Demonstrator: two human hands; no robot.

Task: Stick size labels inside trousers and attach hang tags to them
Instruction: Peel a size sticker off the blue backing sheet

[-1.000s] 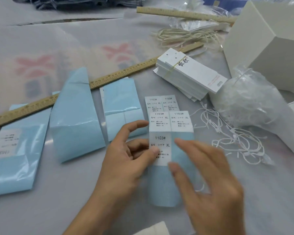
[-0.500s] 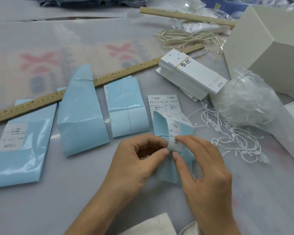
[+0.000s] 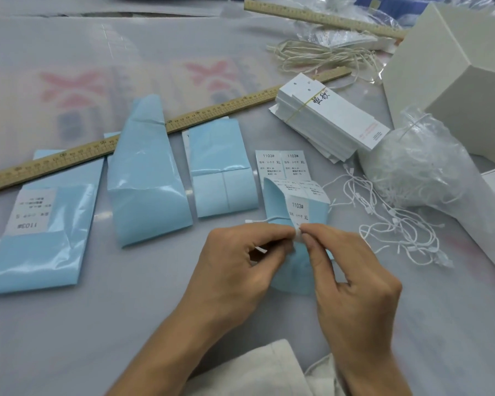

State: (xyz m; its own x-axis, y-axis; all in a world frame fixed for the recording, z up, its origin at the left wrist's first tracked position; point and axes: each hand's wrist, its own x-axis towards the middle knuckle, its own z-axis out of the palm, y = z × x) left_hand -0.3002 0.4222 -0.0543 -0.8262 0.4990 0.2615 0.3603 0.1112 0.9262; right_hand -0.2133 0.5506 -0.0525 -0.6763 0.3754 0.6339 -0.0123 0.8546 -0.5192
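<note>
**Peeling one XL size label from its blue backing**

Nearest to you, your left hand (image 3: pixel 240 261) and right hand (image 3: pixel 352 270) meet over the worktop (image 3: pixel 97 338). The fingers of both are curled and pinch the lower edge of the size label (image 3: pixel 297 212), which curls up from the blue backing sheet (image 3: pixel 272 201). A white string also passes under your left fingers. The label is thin, light and limp, and I judge it will fold and stick to itself easily; hold it only at the corner. Just behind lie two more XL labels (image 3: pixel 282 164). Farther right are loose tag strings (image 3: pixel 397 224), then the banded stack of hang tags (image 3: pixel 329 118), and behind it a wooden ruler (image 3: pixel 212 110).
</note>
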